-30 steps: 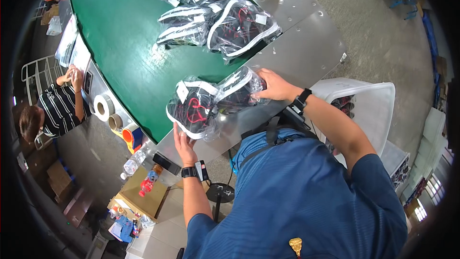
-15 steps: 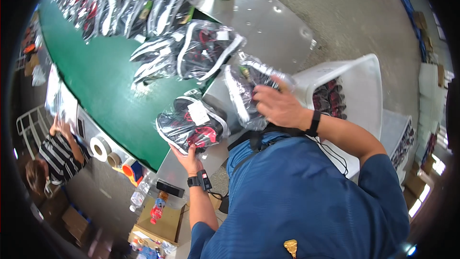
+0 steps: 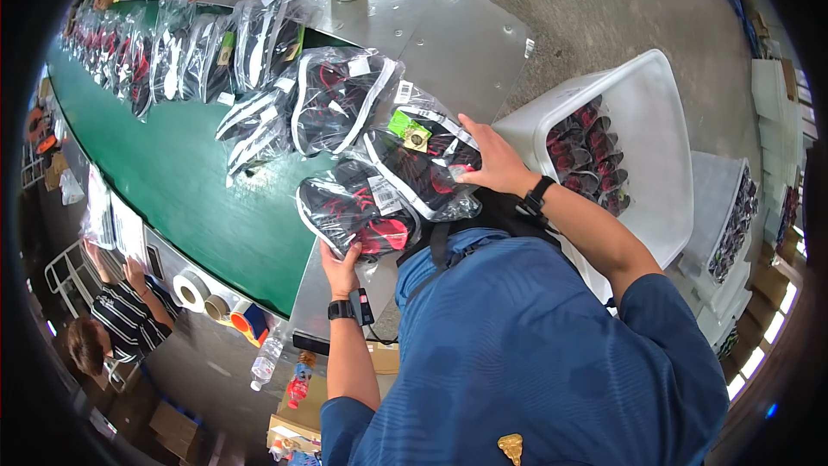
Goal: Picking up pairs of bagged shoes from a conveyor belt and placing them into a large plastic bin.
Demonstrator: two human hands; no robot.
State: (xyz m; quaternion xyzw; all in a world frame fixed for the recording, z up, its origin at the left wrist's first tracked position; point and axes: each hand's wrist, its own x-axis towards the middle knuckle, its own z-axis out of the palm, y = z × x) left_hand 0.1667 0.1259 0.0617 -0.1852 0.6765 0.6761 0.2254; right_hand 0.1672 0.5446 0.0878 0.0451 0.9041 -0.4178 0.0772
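Clear plastic wraps the dark shoes [image 3: 424, 175] in front of me, in two bags at the near edge of the green-topped counter [image 3: 172, 186]. The left bag [image 3: 338, 209] lies just beyond the left grip [image 3: 341, 271]: the thumb presses its near side while the fingers go largely out of sight beneath, so I take that grip as closed on it. Its long axis runs from far left to near right. The right bag [image 3: 398, 166] sits farther out and to the right, slanting much the same way, its near left side meeting the left bag. The right grip [image 3: 500, 164] spans wide around its right end, thumb toward the near side, fingers toward the far, and holds it. That is also the grip nearer the white bin [image 3: 660, 177], which stands to the right with more shoes inside. I can't tell whether either bag puts its weight on the counter.

The left bag shows a white label [image 3: 385, 195] with a barcode, facing up. The right bag carries a green tag [image 3: 407, 127], and a smaller barcode sticker [image 3: 404, 92] sits at its far left corner. The print is too small to read from here.
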